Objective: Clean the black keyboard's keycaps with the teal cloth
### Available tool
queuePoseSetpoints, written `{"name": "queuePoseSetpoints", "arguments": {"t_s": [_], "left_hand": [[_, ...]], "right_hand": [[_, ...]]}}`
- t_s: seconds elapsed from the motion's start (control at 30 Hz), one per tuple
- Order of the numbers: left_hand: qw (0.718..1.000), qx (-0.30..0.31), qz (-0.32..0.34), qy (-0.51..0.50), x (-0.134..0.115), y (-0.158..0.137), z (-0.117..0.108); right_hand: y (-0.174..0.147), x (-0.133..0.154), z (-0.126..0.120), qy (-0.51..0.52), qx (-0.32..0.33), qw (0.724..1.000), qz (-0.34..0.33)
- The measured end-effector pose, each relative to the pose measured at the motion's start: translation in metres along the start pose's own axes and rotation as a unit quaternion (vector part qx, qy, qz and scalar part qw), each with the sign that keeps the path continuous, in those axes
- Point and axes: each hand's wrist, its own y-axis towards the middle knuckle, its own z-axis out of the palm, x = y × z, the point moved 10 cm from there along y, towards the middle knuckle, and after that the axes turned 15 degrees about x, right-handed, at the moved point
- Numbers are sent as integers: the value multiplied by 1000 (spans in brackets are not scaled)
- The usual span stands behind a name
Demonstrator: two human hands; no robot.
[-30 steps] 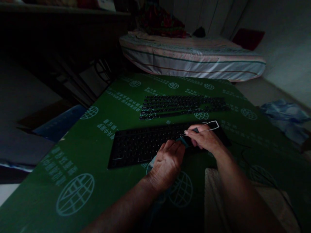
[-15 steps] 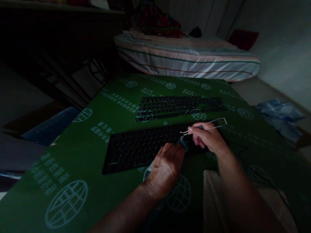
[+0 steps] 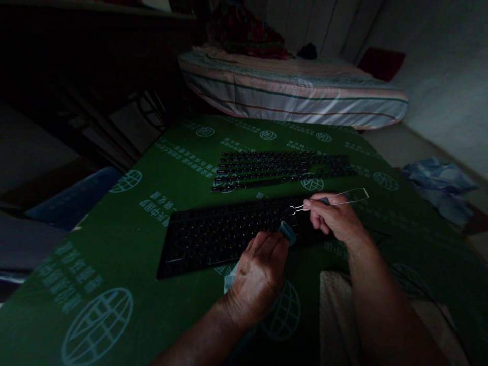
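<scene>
A black keyboard base, its keycaps off over most of it, lies slanted in front of me. My left hand is closed round a teal cloth, whose bunched tip pokes out past the fingers at the keyboard's near edge. In my right hand I pinch a wire keycap puller by its dark grip. The puller's two hooked prongs point left, apart from each other, over the right part of the keyboard; whether they touch it I cannot tell. Behind lie rows of loose black keycaps.
The green table has printed globes and lettering. A beige cloth lies at the near right, with a dark cable running by it. Beyond the table stands a bed with a striped sheet. A blue stool or seat is at the left.
My right hand has shifted slightly right with the keycap puller, drawing its prongs away from the cloth. The cloth's tip now bends toward the right. My left hand has barely moved.
</scene>
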Motion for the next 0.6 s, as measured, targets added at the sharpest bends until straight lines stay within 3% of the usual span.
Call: {"name": "queuePoseSetpoints", "arguments": {"t_s": [0.37,0.6], "left_hand": [[1000,-10,-13,24,4,9,-2],[999,0,-26,43,10,15,2]], "right_hand": [[4,5,32,-54,86,995,7],[9,3,37,-103,65,992,32]]}}
